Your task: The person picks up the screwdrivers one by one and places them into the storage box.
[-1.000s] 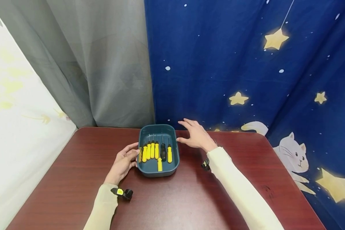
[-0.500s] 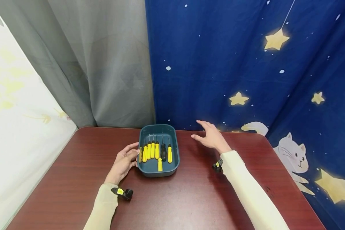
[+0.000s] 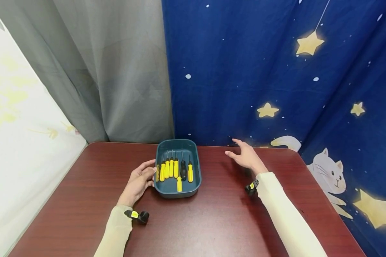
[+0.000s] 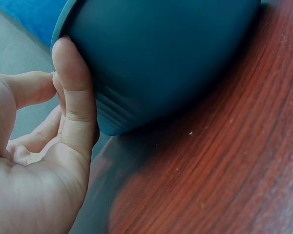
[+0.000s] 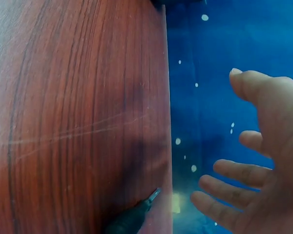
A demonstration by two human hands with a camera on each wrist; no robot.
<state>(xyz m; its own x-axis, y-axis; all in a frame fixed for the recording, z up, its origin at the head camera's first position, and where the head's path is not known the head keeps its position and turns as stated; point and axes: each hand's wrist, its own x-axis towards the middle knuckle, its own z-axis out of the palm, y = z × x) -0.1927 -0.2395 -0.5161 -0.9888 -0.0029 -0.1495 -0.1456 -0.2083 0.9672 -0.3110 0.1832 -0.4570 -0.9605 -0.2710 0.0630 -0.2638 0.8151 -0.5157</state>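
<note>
A dark teal plastic box (image 3: 177, 195) stands near the table's back edge in the head view. Inside lie several yellow-handled screwdrivers (image 3: 171, 168) and a black-handled screwdriver (image 3: 183, 170), shafts pointing to the back. One yellow handle (image 3: 179, 184) lies lower, by the front wall. My left hand (image 3: 138, 184) rests against the box's left side, thumb tip at the rim. The left wrist view shows the thumb (image 4: 75, 83) straight along the box's outer wall. My right hand (image 3: 247, 157) hovers right of the box, fingers spread and holding nothing.
A dark tapered thing with a pale tip (image 5: 132, 217) shows low in the right wrist view, over the table. The reddish-brown table (image 3: 186, 228) ends at the back against a grey curtain (image 3: 132, 89) and a blue star-patterned curtain (image 3: 225, 89).
My right hand has moved away from the box to the right, its fingers staying spread. My left hand, the box and the screwdrivers keep their places.
</note>
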